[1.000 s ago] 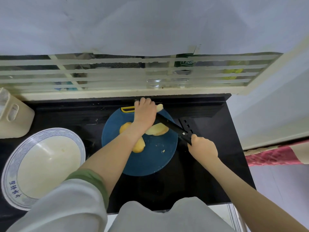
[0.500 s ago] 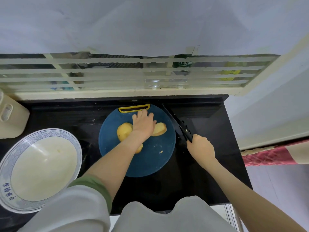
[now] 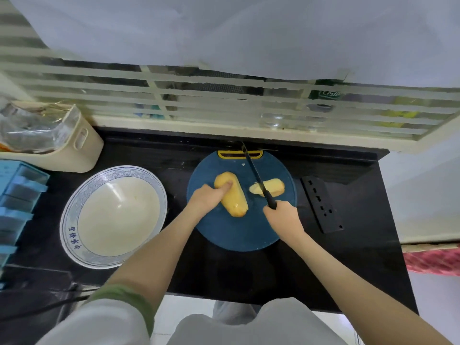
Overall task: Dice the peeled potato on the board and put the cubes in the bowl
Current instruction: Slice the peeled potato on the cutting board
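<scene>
Board [image 3: 239,235], round and blue, on black counter [image 3: 361,257]. Two peeled pieces lie on it, apart: larger potato piece [image 3: 236,202] to the left, smaller potato piece [image 3: 273,188] to the right. Left hand [image 3: 202,199] grips the larger one, fingers curled over its far end. Right hand [image 3: 282,216] is clamped round the handle of the knife [image 3: 256,178]; the blade crosses the smaller piece's left end. Bowl [image 3: 69,220] stands left of the board, not touching it.
</scene>
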